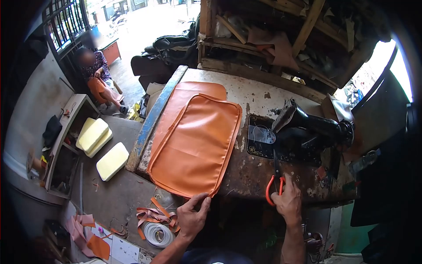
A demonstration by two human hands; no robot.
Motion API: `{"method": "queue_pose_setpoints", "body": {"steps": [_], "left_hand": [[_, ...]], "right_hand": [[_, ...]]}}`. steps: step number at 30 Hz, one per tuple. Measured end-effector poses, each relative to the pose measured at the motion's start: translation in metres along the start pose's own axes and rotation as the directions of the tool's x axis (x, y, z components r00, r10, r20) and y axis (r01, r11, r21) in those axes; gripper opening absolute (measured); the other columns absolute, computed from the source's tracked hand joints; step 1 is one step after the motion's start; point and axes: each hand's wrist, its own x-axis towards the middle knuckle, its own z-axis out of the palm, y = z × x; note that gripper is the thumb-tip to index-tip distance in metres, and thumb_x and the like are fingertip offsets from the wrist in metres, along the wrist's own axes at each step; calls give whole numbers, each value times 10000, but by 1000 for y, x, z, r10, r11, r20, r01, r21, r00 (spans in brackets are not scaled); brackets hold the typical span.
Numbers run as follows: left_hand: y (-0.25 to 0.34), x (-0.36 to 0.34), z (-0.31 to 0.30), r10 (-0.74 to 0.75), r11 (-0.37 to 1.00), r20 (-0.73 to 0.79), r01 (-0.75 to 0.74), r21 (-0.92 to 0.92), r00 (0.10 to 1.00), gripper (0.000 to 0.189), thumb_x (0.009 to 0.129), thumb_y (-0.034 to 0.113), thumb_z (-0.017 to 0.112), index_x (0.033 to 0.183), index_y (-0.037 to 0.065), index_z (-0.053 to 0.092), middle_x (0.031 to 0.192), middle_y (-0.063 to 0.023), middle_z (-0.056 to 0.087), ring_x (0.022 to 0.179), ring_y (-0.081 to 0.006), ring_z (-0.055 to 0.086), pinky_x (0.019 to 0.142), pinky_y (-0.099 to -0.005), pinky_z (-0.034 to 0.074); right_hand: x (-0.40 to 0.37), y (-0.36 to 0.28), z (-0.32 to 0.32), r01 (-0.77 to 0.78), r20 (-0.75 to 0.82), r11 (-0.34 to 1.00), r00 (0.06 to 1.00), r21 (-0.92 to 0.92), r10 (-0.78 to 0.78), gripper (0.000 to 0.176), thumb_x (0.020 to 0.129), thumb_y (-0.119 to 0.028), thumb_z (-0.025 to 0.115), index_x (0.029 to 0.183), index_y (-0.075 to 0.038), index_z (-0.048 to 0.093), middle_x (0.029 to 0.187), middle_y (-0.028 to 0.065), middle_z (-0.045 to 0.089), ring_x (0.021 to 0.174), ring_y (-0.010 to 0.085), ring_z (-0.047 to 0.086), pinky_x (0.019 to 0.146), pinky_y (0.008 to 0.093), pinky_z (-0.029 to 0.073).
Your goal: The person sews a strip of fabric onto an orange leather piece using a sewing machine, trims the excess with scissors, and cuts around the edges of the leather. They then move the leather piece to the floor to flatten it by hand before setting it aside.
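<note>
An orange leatherette cover (193, 143) with piped edges lies flat on the worn work table (255, 176). My left hand (192, 216) pinches its near edge at the table's front. My right hand (288, 200) grips orange-handled scissors (275, 180), whose blades point up toward the black sewing machine (307, 130) standing on the table's right half.
Yellow foam cushions (102, 147) lie on the floor at left, with orange scraps and a coil of white trim (158, 233) below the table. A person (99, 75) sits far left at the back. Wooden shelves (281, 39) stuffed with material rise behind the table.
</note>
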Motion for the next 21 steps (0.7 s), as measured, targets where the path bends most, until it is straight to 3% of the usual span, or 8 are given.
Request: {"method": "queue_pose_setpoints", "body": {"steps": [2,3,4,6,10,11,12,21], "left_hand": [[-12,1,1,-93,964,-59,75,-255,994,287,1044,221,700,1193,-23,718,842,-46,740,759,-119,732,691,-268,598],[-1,2,-5,-245,878,-28,209,-431,969,274,1047,228,699,1140,-29,716,913,-72,744,814,-133,740,717,-265,597],[-6,5,-8,-275,878,-57,227,-422,960,240,1050,220,695,1101,-14,702,917,-67,737,797,-131,729,689,-265,589],[-11,12,-15,-216,901,-105,157,-404,971,187,1046,175,696,1084,-7,679,907,-58,724,766,-112,704,671,-260,580],[-28,18,-21,-134,922,-134,74,-379,982,115,1034,99,696,1088,4,662,892,-42,704,747,-95,680,672,-256,575],[-31,18,-22,-125,914,-115,69,-400,985,99,1024,61,697,1098,7,659,894,-38,699,749,-92,672,678,-249,567],[-34,18,-22,-114,905,-98,63,-420,989,104,1014,23,697,1108,9,656,896,-35,693,750,-90,664,685,-242,559],[-25,20,-29,179,972,-180,-203,-119,967,123,931,-70,738,1020,14,749,966,-69,698,840,-119,671,728,-254,530]], "right_hand": [[-6,-11,-8,-162,190,962,974,219,121,740,774,-111,727,1475,-35,505,1156,238,678,916,326,737,816,389,593],[-15,4,5,-156,193,908,977,389,85,746,758,-88,743,1470,-62,522,1072,135,707,813,179,725,712,319,582],[-29,7,13,-161,209,911,974,380,85,746,758,-88,743,1470,-62,522,1072,135,707,813,179,725,712,319,582],[-56,-5,28,-181,297,675,953,715,-59,686,768,-35,734,1433,-60,566,995,36,703,801,100,690,714,288,570],[-88,-53,37,-269,595,750,778,604,-200,750,847,-187,897,1502,-65,553,1009,27,700,888,70,653,806,249,552],[-92,-50,49,-216,597,747,750,628,-285,814,841,-331,928,1507,-50,554,1041,37,714,905,80,652,846,265,558],[-95,-53,59,-242,619,735,728,634,-294,789,857,-366,909,1486,-33,568,1046,43,721,917,96,660,875,282,560],[-88,-71,68,-266,745,812,606,519,-278,770,898,-431,858,1486,-35,558,995,48,732,926,118,690,880,303,563]]}}
